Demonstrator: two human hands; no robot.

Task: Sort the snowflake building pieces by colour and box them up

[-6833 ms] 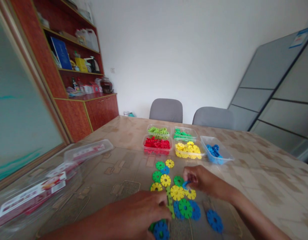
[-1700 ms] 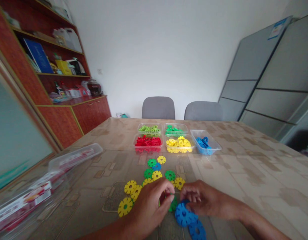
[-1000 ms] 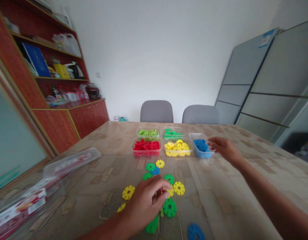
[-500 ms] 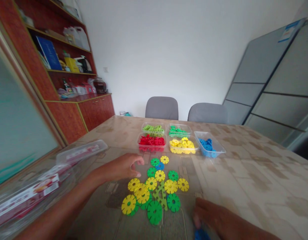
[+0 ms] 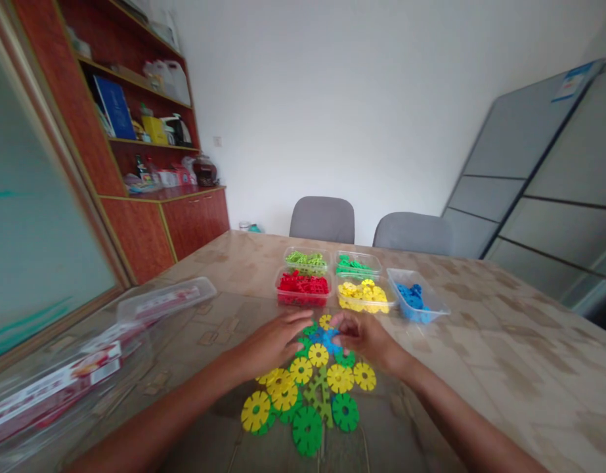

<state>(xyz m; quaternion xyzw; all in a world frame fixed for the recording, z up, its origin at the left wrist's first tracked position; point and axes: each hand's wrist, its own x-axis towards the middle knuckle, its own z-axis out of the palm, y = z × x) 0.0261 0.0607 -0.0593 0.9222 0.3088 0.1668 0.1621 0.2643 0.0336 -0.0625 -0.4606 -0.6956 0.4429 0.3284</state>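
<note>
A flat, flower-like layout of notched plastic discs lies on the table in front of me, with yellow discs (image 5: pixel 301 370), large green discs (image 5: pixel 307 430) and light-green lattice pieces (image 5: pixel 320 396) in it. At its far end my right hand (image 5: pixel 364 336) pinches blue notched discs (image 5: pixel 327 338), held just over or against the layout. My left hand (image 5: pixel 278 338) reaches in from the left, fingers stretched out beside the small green discs. Whether its fingertips touch them I cannot tell.
Behind the layout stand clear tubs of pieces: red (image 5: pixel 303 286), yellow (image 5: pixel 364 295), blue (image 5: pixel 415 302), light green (image 5: pixel 306 259) and green (image 5: pixel 356 264). Clear plastic lids with printed labels (image 5: pixel 86 368) lie at left. Two grey chairs (image 5: pixel 322 219) stand beyond the table.
My right hand has moved from the near right up to the layout's far end with the blue discs. My left hand has shifted right, closer to the layout. The view has tilted slightly.
</note>
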